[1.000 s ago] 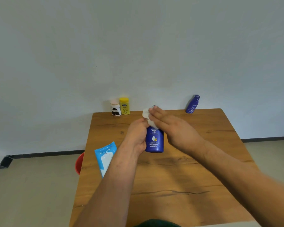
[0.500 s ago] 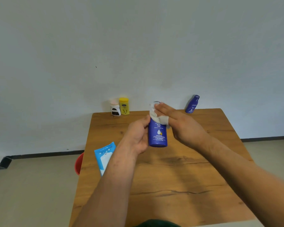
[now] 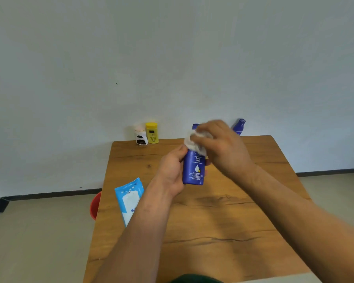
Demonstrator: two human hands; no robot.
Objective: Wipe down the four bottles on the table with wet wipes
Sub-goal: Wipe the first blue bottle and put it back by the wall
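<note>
A person's left hand (image 3: 172,170) grips a dark blue body milk bottle (image 3: 193,170) by its left side, thumb and fingers curled round the body, and holds it nearly upright over the far middle of the wooden counter (image 3: 213,231); whether its base touches the wood cannot be told. The right hand (image 3: 223,148), blurred, is curled round a crumpled white wet wipe (image 3: 192,142) and presses it against the bottle's shoulder and neck, hiding most of the cap. The printed front label faces the camera below the wipe. A light blue pack of wet wipes (image 3: 129,198) lies flat near the counter's left edge, just beside the left forearm. At the far left corner a white bottle (image 3: 141,135) with a pale pink cap and a dark label stands upright just beside a yellow bottle (image 3: 151,132), which is also upright. Toward the far right a small blue bottle (image 3: 238,126) leans at a tilt by the grey wall (image 3: 172,58), its lower part hidden behind the right hand. A red container (image 3: 95,205) shows partly on the floor past the counter's left edge.
</note>
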